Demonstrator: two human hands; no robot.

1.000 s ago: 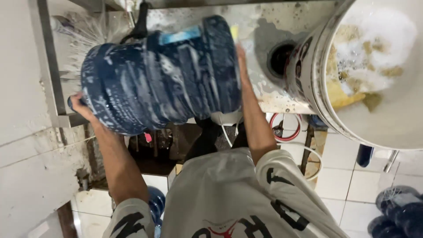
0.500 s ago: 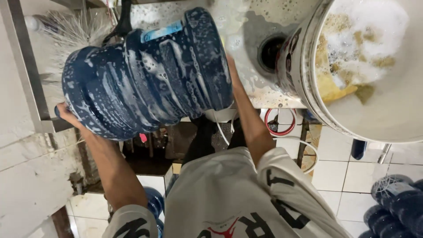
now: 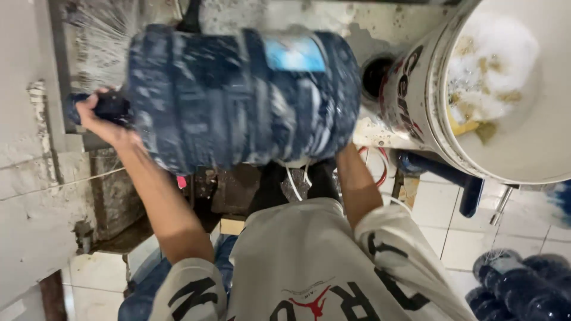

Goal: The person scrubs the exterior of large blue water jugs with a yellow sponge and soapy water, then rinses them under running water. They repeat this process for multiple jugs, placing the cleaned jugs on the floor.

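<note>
A large dark blue ribbed plastic water jug (image 3: 238, 98), streaked with soap suds and bearing a pale blue label, lies on its side in the air above a wet, stained metal table (image 3: 386, 24). The person holds it by both ends. The left hand (image 3: 101, 116) is closed around the narrow neck at the jug's left end, fingers wrapped over it. The right forearm rises under the jug's flat bottom end on the right, but the right hand itself is hidden behind the jug, so I cannot tell how it grips.

Behind the jug's left half, the white bristles of a large brush (image 3: 101, 44) fan out against the table. Just to the right of the jug there is a dark round drain hole (image 3: 376, 74) in the table, and beyond that stands a big white plastic bucket (image 3: 416, 113) holding foamy, yellowish soapy water. Below the jug, the person's white printed shirt (image 3: 309, 261) fills the view. Further dark blue jugs (image 3: 523, 285) lie on the tiled floor (image 3: 458, 232), well to the lower right of the held jug.
</note>
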